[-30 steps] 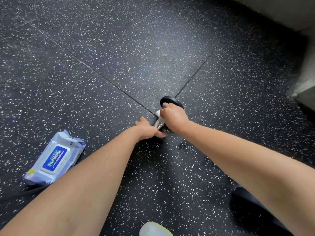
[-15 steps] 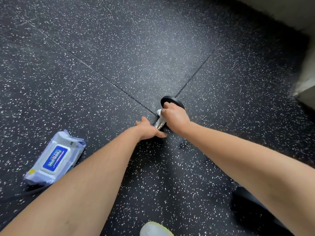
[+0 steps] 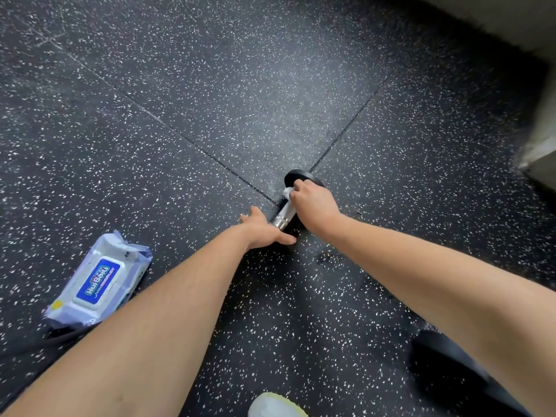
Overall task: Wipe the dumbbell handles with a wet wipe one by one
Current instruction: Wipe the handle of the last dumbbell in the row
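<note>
A small dumbbell (image 3: 284,215) with a silver handle and black end plates lies on the speckled black floor at the middle of the head view. My right hand (image 3: 314,206) is closed around the far part of the handle with a white wet wipe (image 3: 287,192) under the fingers, just below the far plate (image 3: 299,177). My left hand (image 3: 264,228) rests over the near end of the dumbbell and hides the near plate. The bare metal of the handle shows between both hands.
A pack of wet wipes (image 3: 99,281) lies on the floor at the left, beside my left forearm. A pale shoe tip (image 3: 275,406) shows at the bottom edge. A light wall base (image 3: 541,139) runs along the right. A dark object (image 3: 445,362) sits low right.
My right hand with the wipe has slid slightly up the handle toward the far plate, baring more metal. My left hand has stayed on the near end.
</note>
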